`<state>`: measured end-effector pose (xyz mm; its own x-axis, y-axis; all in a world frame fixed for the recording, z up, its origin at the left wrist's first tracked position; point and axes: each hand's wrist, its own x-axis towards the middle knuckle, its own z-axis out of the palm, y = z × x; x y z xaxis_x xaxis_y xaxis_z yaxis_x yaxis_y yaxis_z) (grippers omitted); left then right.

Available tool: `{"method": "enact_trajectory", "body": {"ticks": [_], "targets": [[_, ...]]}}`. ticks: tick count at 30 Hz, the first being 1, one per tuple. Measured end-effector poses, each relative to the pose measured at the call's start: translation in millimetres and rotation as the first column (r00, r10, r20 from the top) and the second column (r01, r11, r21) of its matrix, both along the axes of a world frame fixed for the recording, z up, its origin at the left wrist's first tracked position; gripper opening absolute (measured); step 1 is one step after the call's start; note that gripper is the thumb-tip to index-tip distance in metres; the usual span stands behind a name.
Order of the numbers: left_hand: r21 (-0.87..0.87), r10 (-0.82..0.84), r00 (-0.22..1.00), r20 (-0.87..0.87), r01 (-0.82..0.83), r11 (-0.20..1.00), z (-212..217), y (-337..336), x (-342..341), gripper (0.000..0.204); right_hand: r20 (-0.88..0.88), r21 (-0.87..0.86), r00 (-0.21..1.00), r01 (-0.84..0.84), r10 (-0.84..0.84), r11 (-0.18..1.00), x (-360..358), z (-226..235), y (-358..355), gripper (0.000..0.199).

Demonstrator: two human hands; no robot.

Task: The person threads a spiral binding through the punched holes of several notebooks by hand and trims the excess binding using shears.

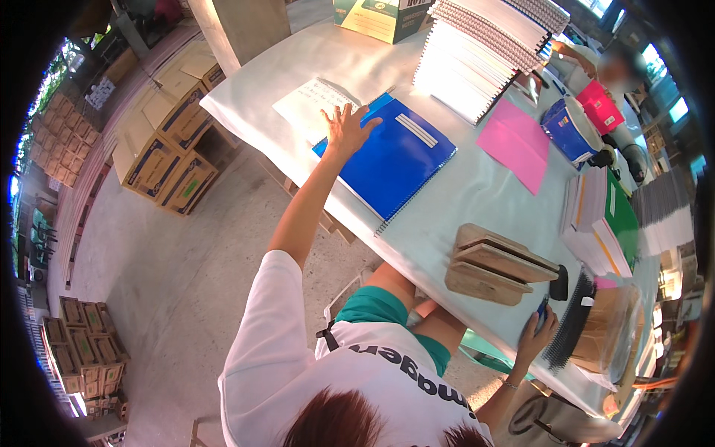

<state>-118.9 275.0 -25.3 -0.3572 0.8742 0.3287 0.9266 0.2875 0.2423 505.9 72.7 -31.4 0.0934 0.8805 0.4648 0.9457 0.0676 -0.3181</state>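
Note:
My left hand [345,132] rests with spread fingers at the upper left edge of a blue spiral notebook [402,160]. Its coil runs along the right side, and a white label strip marks the cover. Beside that hand lies a handwritten sheet of paper [302,104]. At the table's near right, my right hand [535,339] is closed round a small dark blue tool [542,307] whose kind I cannot make out. Close to it stand a slotted wooden block [495,268] and a bundle of black plastic binding coils [572,320].
Tall stacks of spiral-bound books [465,71] stand at the back. A pink sheet [515,145], a blue tub [566,130] and a green-covered stack [607,216] occupy the right. Another person [588,63] is at the far side. Cardboard boxes [160,145] sit on the left.

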Motion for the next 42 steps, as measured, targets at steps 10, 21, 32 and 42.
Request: {"method": "enact_trajectory", "body": {"ticks": [10, 21, 32, 42], "targets": [[0.073, -0.021, 1.000, 0.020, 0.019, 0.997, -5.0, -3.2, -5.5, 0.048, -0.026, -0.017, 1.000, 0.007, -0.008, 1.000, 1.2, -2.6, 0.3, 0.041], [0.072, 0.088, 0.964, 0.253, -0.109, 0.991, -12.9, -24.9, 3.5, 0.051, -0.063, -0.044, 0.998, 0.017, -0.020, 0.999, 3.3, 2.3, 3.8, 0.041], [0.111, -0.317, 0.936, 0.152, 0.303, 0.947, 16.5, -105.6, 132.3, 0.064, -0.108, 0.000, 0.994, 0.004, -0.004, 1.000, 1.5, 3.4, 7.8, 0.040], [0.129, -0.270, 0.955, 0.122, 0.255, 0.958, -6.1, -92.3, 124.3, 0.062, 0.054, -0.031, 0.987, 0.152, -0.151, 0.988, 14.0, 9.0, 5.7, 0.040]]}}
